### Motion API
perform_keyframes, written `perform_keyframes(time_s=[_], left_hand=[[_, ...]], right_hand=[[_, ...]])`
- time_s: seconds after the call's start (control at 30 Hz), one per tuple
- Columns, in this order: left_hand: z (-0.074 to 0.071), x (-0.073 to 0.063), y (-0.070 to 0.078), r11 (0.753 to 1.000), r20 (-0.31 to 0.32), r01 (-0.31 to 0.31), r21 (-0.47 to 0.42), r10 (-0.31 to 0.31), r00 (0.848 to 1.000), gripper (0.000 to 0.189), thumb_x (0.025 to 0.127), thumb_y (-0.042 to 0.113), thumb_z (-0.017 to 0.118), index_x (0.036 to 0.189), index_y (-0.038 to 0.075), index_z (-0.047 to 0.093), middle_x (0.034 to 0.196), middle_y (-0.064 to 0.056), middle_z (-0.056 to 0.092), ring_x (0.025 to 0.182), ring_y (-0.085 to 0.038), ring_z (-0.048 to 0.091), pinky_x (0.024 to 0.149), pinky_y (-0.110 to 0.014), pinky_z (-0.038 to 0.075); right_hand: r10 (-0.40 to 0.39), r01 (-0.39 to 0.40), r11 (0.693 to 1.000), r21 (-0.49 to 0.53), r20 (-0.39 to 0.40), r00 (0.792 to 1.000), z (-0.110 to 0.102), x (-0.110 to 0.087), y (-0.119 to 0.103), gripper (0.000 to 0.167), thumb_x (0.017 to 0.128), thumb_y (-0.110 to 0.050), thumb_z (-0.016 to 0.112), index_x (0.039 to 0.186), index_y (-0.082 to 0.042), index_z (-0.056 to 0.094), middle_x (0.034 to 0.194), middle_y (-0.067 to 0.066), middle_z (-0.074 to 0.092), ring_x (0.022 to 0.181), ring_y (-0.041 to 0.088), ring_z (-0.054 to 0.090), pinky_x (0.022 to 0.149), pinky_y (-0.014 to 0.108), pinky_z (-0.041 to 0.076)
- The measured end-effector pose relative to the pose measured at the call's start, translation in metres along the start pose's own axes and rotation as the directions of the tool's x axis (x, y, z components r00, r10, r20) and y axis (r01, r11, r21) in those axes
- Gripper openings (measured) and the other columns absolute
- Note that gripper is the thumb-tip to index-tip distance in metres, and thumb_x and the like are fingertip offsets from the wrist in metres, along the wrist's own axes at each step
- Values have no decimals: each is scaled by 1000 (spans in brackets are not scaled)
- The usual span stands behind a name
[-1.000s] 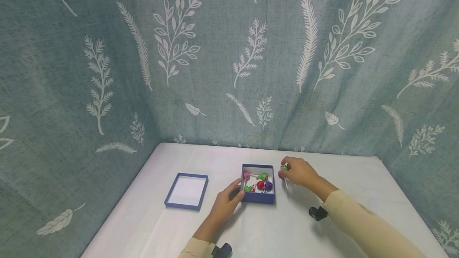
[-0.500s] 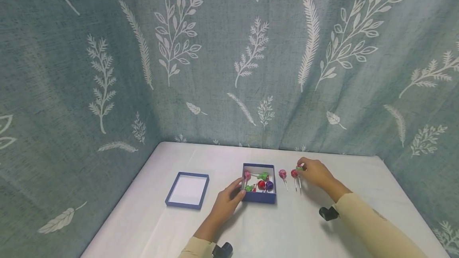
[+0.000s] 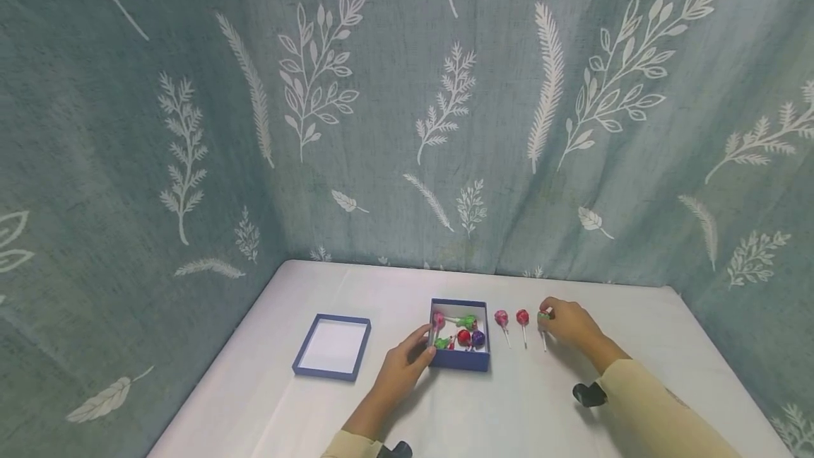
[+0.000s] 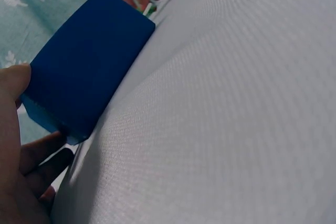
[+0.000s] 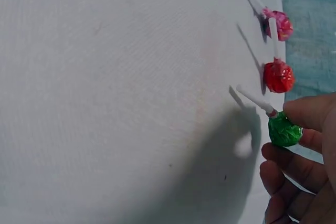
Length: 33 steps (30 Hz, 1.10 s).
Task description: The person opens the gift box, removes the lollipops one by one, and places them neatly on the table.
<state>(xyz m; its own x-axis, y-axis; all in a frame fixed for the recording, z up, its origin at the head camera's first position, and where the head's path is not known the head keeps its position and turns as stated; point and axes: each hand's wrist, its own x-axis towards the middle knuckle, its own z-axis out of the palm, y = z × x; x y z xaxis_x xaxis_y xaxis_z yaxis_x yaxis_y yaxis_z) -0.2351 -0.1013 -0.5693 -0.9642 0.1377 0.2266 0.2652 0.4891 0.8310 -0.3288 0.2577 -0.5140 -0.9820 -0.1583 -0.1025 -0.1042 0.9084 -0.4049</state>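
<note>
My left hand [image 3: 399,372] holds the left side of a small blue box [image 3: 459,360], thumb at its front corner. In the left wrist view, the blue wall of this box lies between thumb and fingers. Inside are several wrapped lollipops, among them a red lollipop [image 3: 463,338] and a purple lollipop [image 3: 478,338]. My right hand [image 3: 568,324] pinches a green lollipop [image 5: 284,130] by its wrapped head, its stick pointing toward the person. Left of that hand, a red lollipop [image 5: 279,76] and a pink lollipop [image 3: 502,318] lie in a row on the table.
A blue-rimmed box lid [image 3: 332,346], white inside, lies on the white table [image 3: 509,415] left of the box. Behind the table hangs a blue-green curtain [image 3: 381,126] with white leaf patterns.
My right hand has moved right, away from the box, with the green lollipop. The pink and red lollipops, earlier partly or wholly covered by it, now show. My left hand stays at the box.
</note>
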Motion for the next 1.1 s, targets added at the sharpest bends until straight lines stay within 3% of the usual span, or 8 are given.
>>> perform_keyframes(time_s=[0.3,0.53,1.1], left_hand=[[1,-1,-1,1000,-4,-10,-3,10,1000,52,97,51,52,144,30,48,131,-9,61,132,-33,45,108,-59,31],[0,-2,0,1000,3,1,-8,-1,1000,52,97,51,53,144,30,48,132,-9,60,132,-32,44,108,-58,30],[1,0,-2,1000,-5,-15,0,15,1000,52,97,51,53,144,29,48,131,-8,61,132,-33,45,108,-58,31]], right_hand=[[-14,11,997,-72,-32,999,2,-3,3,30,93,-23,62,115,-4,62,93,8,67,87,31,63,80,55,50],[-46,41,982,-183,-25,999,1,0,5,30,91,-21,62,115,-2,63,99,14,67,99,42,62,86,59,48],[-14,8,989,-150,-45,999,6,0,4,32,92,-23,63,116,-2,63,103,16,67,101,42,61,88,60,47]])
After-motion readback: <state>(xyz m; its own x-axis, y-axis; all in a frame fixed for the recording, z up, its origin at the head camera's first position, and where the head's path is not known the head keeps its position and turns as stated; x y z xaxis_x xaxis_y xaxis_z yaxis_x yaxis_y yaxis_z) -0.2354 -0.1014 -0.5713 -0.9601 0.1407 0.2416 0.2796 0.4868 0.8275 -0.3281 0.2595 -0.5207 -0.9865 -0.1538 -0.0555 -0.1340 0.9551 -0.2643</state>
